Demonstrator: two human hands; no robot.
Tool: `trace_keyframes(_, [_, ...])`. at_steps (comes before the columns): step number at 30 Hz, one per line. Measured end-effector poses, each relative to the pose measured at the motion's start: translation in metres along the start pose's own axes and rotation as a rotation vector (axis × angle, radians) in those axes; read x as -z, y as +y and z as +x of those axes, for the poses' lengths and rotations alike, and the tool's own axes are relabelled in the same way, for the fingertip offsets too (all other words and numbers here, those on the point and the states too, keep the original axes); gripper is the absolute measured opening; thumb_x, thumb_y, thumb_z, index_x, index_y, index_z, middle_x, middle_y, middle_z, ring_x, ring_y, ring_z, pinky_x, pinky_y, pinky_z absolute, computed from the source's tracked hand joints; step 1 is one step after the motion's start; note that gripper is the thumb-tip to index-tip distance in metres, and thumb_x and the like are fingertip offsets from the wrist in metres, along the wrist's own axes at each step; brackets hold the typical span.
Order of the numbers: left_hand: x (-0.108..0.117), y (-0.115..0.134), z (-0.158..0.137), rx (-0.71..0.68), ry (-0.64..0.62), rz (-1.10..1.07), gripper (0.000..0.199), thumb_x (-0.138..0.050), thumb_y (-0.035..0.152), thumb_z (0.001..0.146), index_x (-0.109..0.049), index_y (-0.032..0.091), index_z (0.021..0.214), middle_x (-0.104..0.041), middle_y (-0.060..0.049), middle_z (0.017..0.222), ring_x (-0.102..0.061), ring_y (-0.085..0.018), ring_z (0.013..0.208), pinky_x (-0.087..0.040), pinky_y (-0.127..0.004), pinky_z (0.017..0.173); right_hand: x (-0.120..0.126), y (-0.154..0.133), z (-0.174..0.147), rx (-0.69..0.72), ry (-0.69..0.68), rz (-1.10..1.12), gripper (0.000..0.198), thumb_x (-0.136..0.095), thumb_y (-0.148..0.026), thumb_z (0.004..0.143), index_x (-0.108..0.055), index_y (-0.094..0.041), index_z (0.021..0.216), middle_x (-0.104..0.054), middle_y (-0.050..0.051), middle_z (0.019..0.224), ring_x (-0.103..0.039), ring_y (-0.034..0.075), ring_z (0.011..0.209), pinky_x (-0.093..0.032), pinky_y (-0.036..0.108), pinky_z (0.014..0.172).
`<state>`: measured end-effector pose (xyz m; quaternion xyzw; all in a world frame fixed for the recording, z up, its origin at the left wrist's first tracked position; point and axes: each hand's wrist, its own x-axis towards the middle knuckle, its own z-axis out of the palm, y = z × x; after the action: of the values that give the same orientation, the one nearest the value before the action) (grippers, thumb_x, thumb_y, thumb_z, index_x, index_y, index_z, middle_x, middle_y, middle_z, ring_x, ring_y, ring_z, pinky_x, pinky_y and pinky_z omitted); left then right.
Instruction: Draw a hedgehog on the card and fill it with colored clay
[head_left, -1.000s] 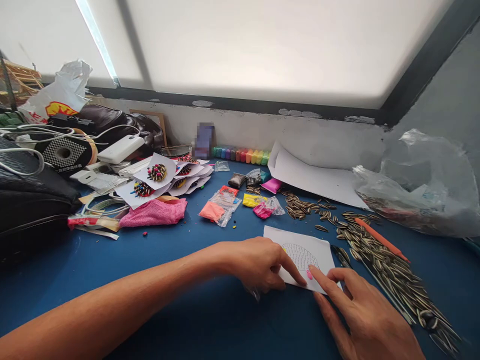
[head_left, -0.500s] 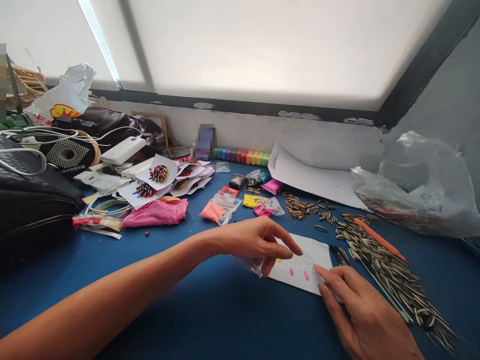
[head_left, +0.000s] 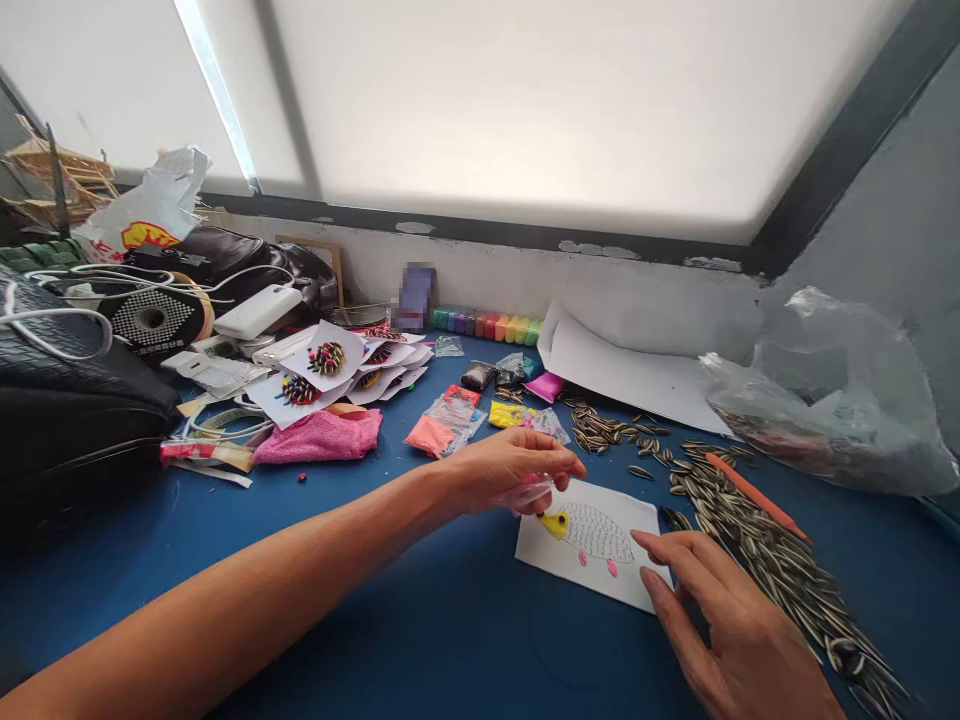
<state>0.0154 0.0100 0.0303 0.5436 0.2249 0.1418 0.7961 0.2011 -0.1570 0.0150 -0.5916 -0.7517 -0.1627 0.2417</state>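
A white card (head_left: 592, 585) lies on the blue table, with a hedgehog drawing (head_left: 600, 533) on it. The hedgehog's head is yellow clay with a dark eye, two small pink clay feet sit under the body, and short pen marks fill the outline. Over the card's upper left corner, my left hand (head_left: 525, 462) is closed on a clear plastic bag (head_left: 523, 492) with a bit of pink showing; its fingers partly hide it. My right hand (head_left: 731, 610) is at the card's right edge, thumb and index finger apart, holding nothing.
Striped sunflower seeds (head_left: 787, 570) spread along the right, with an orange stick (head_left: 757, 497) on them. Clay packets (head_left: 442, 420) lie behind my left hand. Finished seed hedgehog cards (head_left: 326, 360), a pink cloth (head_left: 319, 437) and a black bag (head_left: 75, 400) occupy the left. A plastic bag (head_left: 832, 400) stands back right.
My left hand has lifted and drawn back from the drawing with the plastic bag, uncovering the yellow head. My right hand stays by the card's right edge, its fingers slightly farther apart.
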Motion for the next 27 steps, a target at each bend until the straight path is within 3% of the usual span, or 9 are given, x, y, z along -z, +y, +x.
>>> trace_keyframes(3, [-0.008,0.002,0.005,-0.006,-0.05,-0.115,0.023,-0.065,0.031,0.081,-0.064,0.01,0.091,-0.062,-0.002,0.075,-0.055,-0.007,0.05,-0.038,-0.021,0.049,0.009,-0.004,0.016,-0.108,-0.063,0.175,0.026,-0.045,-0.033,0.096,-0.064,-0.021,0.107,-0.068,0.007,0.098,-0.068,0.016,0.08,-0.054,0.023,0.064])
trace_keyframes(7, [-0.013,0.007,0.01,-0.005,-0.151,-0.168,0.022,-0.063,0.016,0.074,-0.064,0.011,0.095,-0.066,-0.005,0.08,-0.059,-0.01,0.055,-0.041,-0.022,0.052,0.017,-0.008,0.046,-0.461,-0.222,0.509,0.032,-0.048,-0.048,0.091,-0.065,-0.024,0.105,-0.067,0.003,0.085,-0.063,0.017,0.069,-0.051,0.028,0.059])
trace_keyframes(9, [-0.015,0.012,0.011,-0.025,-0.191,-0.179,0.026,-0.061,0.012,0.07,-0.064,0.012,0.097,-0.066,-0.005,0.079,-0.061,-0.011,0.056,-0.041,-0.022,0.051,0.015,-0.01,0.059,-0.702,-0.198,0.713,0.037,-0.053,-0.055,0.086,-0.066,-0.024,0.099,-0.066,0.002,0.076,-0.06,0.018,0.066,-0.049,0.03,0.061])
trace_keyframes(11, [-0.019,0.018,0.012,-0.062,-0.22,-0.186,0.027,-0.06,0.011,0.069,-0.065,0.011,0.095,-0.065,-0.005,0.078,-0.061,-0.011,0.058,-0.041,-0.021,0.053,0.009,-0.014,0.067,-0.934,-0.069,1.015,0.039,-0.062,-0.058,0.078,-0.068,-0.022,0.093,-0.065,0.003,0.075,-0.06,0.019,0.073,-0.05,0.031,0.07])
trace_keyframes(16, [-0.038,0.029,0.013,-0.088,-0.226,-0.089,0.024,-0.056,0.009,0.072,-0.067,0.012,0.093,-0.064,-0.004,0.083,-0.055,-0.007,0.063,-0.039,-0.018,0.056,-0.007,-0.028,0.068,-1.027,0.0,1.581,0.045,-0.054,-0.063,0.082,-0.069,-0.026,0.103,-0.071,0.005,0.09,-0.066,0.024,0.086,-0.054,0.04,0.075])
trace_keyframes(19, [-0.046,0.031,0.013,-0.026,-0.198,0.029,0.032,-0.05,0.003,0.075,-0.068,0.014,0.099,-0.064,-0.003,0.092,-0.051,-0.005,0.066,-0.038,-0.017,0.058,-0.01,-0.029,0.064,-1.055,0.034,1.631,0.046,-0.057,-0.068,0.076,-0.072,-0.027,0.089,-0.072,0.006,0.081,-0.067,0.028,0.087,-0.055,0.042,0.07])
trace_keyframes(22, [-0.045,0.03,0.013,0.045,-0.165,0.09,0.034,-0.05,0.004,0.08,-0.064,0.015,0.109,-0.064,-0.003,0.099,-0.05,-0.005,0.066,-0.04,-0.019,0.061,-0.01,-0.024,0.062,-1.111,-0.057,1.7,0.046,-0.063,-0.069,0.069,-0.072,-0.026,0.078,-0.07,0.007,0.072,-0.067,0.032,0.088,-0.056,0.045,0.069])
trace_keyframes(25, [-0.038,0.027,0.015,0.055,-0.141,0.133,0.035,-0.056,0.013,0.083,-0.061,0.017,0.118,-0.064,-0.004,0.099,-0.05,-0.006,0.066,-0.039,-0.019,0.059,-0.009,-0.023,0.061,-1.223,-0.129,1.789,0.039,-0.073,-0.06,0.063,-0.073,-0.024,0.076,-0.071,0.007,0.078,-0.067,0.032,0.09,-0.056,0.043,0.071])
trace_keyframes(27, [-0.034,0.025,0.016,0.054,-0.137,0.157,0.034,-0.06,0.015,0.083,-0.062,0.017,0.117,-0.064,-0.004,0.097,-0.051,-0.007,0.067,-0.039,-0.019,0.058,-0.009,-0.024,0.06,-1.313,-0.084,1.826,0.031,-0.078,-0.049,0.061,-0.074,-0.024,0.079,-0.073,0.006,0.085,-0.068,0.03,0.091,-0.056,0.039,0.073])
